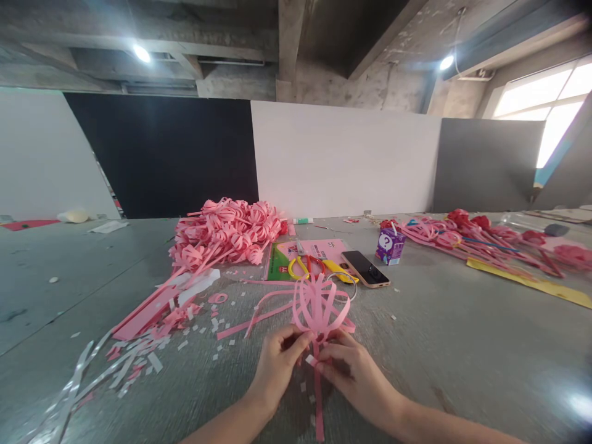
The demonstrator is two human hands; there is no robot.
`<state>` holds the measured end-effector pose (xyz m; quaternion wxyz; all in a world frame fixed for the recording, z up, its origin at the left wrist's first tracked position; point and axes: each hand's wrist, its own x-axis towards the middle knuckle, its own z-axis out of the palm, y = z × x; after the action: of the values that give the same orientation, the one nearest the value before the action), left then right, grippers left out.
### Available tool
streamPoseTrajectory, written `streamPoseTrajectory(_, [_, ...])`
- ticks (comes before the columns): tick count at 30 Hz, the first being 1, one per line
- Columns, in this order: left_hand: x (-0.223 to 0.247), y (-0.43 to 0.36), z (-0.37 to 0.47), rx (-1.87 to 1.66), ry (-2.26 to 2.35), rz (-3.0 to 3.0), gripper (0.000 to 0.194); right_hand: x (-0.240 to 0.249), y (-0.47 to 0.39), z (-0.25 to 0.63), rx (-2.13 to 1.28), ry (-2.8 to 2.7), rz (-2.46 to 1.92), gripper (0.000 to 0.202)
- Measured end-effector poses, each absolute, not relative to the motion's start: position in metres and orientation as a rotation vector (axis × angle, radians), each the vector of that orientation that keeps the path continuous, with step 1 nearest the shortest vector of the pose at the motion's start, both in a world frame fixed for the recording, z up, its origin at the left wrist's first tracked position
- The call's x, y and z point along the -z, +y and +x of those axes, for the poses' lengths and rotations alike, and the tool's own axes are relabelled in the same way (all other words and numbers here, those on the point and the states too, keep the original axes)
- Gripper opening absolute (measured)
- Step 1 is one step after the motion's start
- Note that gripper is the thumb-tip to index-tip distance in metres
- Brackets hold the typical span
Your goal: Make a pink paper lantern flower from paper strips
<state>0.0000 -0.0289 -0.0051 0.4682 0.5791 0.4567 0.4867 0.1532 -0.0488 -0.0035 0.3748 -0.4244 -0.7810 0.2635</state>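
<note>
A pink paper-strip flower (319, 305) with looped petals stands between my hands at the front middle, its flat pink stem (318, 401) hanging down toward me. My left hand (280, 357) pinches the base of the loops from the left. On the other side, my right hand (354, 364) closes its fingers at the same base, with a small white paper piece (311, 360) by its fingertips. Loose pink strips (254, 322) lie just left of the flower.
Behind the flower are scissors (300, 269), a yellow cutter (340, 271), a phone (366, 269) and a purple box (390, 246). A pink paper pile (226, 231) sits back left, scraps (157, 362) front left, more flowers (462, 231) and a yellow strip (531, 283) right.
</note>
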Motion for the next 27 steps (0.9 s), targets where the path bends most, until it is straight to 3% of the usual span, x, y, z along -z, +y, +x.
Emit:
streamPoseTrajectory(12, [0.000,-0.030,0.003,-1.028,1.098,1.466,0.022,0.012,-0.044,0.152,-0.803,-1.857,-1.144,0.026])
streamPoseTrajectory(27, [-0.008,-0.034,0.002,-1.090,1.016,1.359,0.021,-0.003,-0.051,0.151,-0.755,-2.037,-1.004,0.013])
